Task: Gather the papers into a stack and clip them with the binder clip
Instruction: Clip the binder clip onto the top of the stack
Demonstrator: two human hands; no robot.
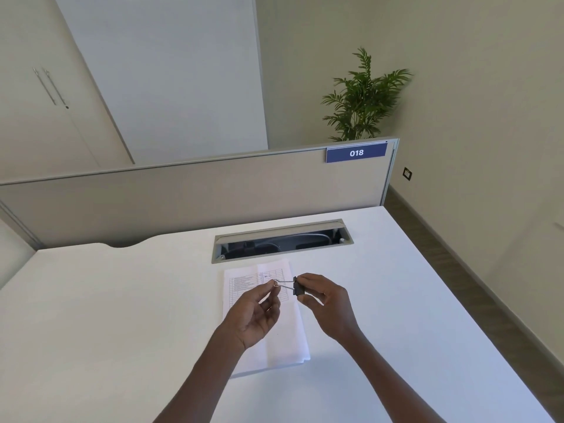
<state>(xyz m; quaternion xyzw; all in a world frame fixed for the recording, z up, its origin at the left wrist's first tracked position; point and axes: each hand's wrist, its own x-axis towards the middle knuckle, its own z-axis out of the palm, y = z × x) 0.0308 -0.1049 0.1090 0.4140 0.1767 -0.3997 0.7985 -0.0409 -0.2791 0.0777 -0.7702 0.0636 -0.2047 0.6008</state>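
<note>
Your left hand [258,312] pinches the wire handle of the binder clip [297,286] between thumb and fingertips; the other fingers curl loosely. Your right hand [328,303] grips the clip's black body between thumb and forefinger. The clip hangs in the air between both hands, above the upper part of the papers [268,315], its silver wire loop pointing to your left. Whether its mouth is pressed open cannot be told from this angle.

The papers lie gathered in one stack on the white desk [106,315], directly under your hands; the top sheet carries a printed table with ruled lines near its far end, and the lower right corner shows several sheet edges slightly fanned. Your forearms cover part of the stack's near end.

Just beyond the papers, a cable tray [282,241] is sunk into the desk, its lid raised; dark cables show inside. Behind it stands a grey divider panel [183,193] with a blue label [356,152] reading 018. A green plant [363,96] rises behind the panel, and a cupboard [45,102] with two bar handles stands at far left.
</note>
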